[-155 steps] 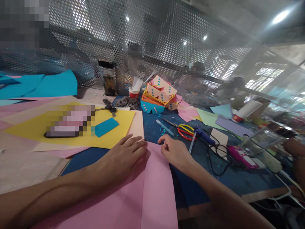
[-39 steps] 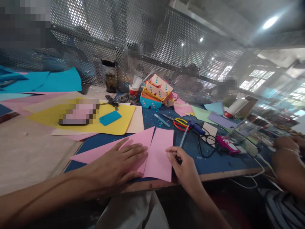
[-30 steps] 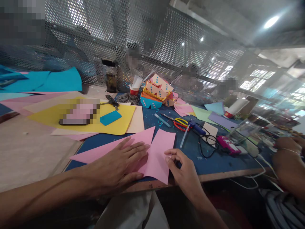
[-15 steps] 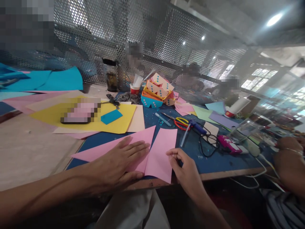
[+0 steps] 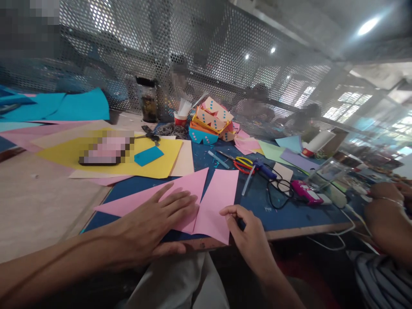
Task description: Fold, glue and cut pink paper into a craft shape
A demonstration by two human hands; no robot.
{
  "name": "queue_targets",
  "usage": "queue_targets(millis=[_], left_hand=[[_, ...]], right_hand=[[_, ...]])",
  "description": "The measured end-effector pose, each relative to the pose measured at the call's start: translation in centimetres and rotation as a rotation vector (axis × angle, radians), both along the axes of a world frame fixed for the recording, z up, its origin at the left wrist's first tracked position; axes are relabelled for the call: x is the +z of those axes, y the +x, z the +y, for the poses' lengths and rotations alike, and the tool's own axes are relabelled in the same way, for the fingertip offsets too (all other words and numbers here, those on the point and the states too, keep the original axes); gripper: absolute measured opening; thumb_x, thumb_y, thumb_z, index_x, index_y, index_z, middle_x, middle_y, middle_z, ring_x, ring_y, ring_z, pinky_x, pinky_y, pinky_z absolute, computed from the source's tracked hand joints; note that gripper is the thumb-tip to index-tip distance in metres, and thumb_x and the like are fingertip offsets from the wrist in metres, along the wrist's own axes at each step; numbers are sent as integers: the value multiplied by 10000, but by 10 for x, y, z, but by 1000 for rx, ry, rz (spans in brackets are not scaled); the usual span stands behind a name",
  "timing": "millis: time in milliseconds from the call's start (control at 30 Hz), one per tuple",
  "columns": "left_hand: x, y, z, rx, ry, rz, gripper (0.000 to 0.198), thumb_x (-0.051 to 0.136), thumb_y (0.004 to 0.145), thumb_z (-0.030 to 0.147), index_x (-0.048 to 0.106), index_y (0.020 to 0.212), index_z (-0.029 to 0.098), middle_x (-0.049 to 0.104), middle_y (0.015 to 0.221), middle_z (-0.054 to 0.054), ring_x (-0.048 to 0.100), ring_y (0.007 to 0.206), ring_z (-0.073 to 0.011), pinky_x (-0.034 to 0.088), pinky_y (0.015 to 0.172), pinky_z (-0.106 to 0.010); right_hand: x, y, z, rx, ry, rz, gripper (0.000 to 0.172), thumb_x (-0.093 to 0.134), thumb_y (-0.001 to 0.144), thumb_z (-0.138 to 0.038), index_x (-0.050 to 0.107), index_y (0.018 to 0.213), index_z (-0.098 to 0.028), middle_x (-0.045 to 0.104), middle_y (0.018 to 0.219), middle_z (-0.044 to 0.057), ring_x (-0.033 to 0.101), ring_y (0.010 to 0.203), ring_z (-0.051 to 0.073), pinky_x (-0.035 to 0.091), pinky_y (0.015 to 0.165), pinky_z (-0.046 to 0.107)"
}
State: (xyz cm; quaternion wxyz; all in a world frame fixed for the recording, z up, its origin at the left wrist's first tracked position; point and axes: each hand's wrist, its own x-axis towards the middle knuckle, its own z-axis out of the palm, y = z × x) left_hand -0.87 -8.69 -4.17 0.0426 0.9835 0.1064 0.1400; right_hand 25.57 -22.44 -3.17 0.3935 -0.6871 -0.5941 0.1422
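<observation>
A pink paper sheet (image 5: 216,201), folded into a triangle with a strip beside it, lies on the blue cutting mat (image 5: 283,214) at the table's front edge. My left hand (image 5: 153,225) lies flat on the triangular fold, fingers spread and pressing it down. My right hand (image 5: 252,238) is at the strip's lower right edge, its fingertips curled against the paper's edge. Whether it pinches the paper I cannot tell.
Yellow paper (image 5: 154,165) with a small blue card (image 5: 148,155) lies behind. Scissors (image 5: 241,164), a blue pen (image 5: 218,159), glasses (image 5: 280,189), a pink device (image 5: 305,193) and a stack of paper boxes (image 5: 210,124) crowd the mat. Another person's arm (image 5: 386,214) is at the right.
Over five seconds the pink sheet went from spread out to a folded triangle near the table edge. In the last second my right hand slid slightly down along the strip; the left stayed pressing.
</observation>
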Motion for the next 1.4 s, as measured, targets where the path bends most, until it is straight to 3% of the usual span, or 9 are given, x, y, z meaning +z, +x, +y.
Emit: queue_targets(millis=[167,367,567,733,833,1000,1200,1400], left_hand=[[-7,-4,-1,-13,19,20,948,512,982,756,138,1715,285,344,1738,-93,315,1611,-302,-26,1340,-514],[-5,-4,0,-18,9,17,942,521,985,746,137,1714,290,362,1736,-83,336,1601,-290,-45,1338,-492],[-3,-5,-3,2,-38,-45,973,607,921,772,246,1690,299,538,1625,-73,446,1515,-320,63,1346,-486],[-1,-11,-5,-35,5,-18,895,587,938,764,326,1663,308,478,1675,-72,395,1560,-321,-22,1347,-504],[-2,-13,-7,-38,4,-10,870,600,936,754,348,1653,332,469,1682,-66,361,1584,-320,17,1350,-526],[-4,-12,-9,-27,-14,-40,949,619,910,774,291,1676,320,476,1678,-68,352,1589,-317,28,1354,-507],[-4,-13,-10,-52,18,-5,963,559,953,765,197,1705,285,467,1678,-98,402,1566,-304,-67,1338,-496],[-3,-11,-10,-48,14,-5,976,557,948,772,173,1710,299,483,1667,-98,434,1548,-312,-30,1341,-521]], right_hand=[[1,-2,0,-4,-20,-46,178,618,953,-330,778,997,-264,758,879,15,652,805,208,442,799,342],[-2,-1,-1,-12,-32,-73,201,578,935,-270,771,990,-262,726,829,12,628,783,206,432,782,341],[2,0,-7,1,-20,-66,195,623,978,-375,763,1060,-267,757,932,28,633,824,214,450,797,342],[1,-1,-14,15,-8,-76,188,641,951,-338,763,1076,-267,702,849,22,629,791,212,466,773,342],[-2,-2,-14,17,2,-90,188,613,946,-281,768,1051,-264,682,816,22,624,786,211,462,749,336],[-2,-2,-13,17,0,-111,201,576,929,-228,760,1004,-253,664,788,18,615,773,204,454,751,337],[1,-2,-18,30,-33,-78,190,625,966,-357,751,1066,-257,721,928,52,610,835,225,480,746,338],[-4,0,-17,7,-56,-85,221,604,917,-228,755,1072,-277,705,913,47,610,870,238,500,735,329]])
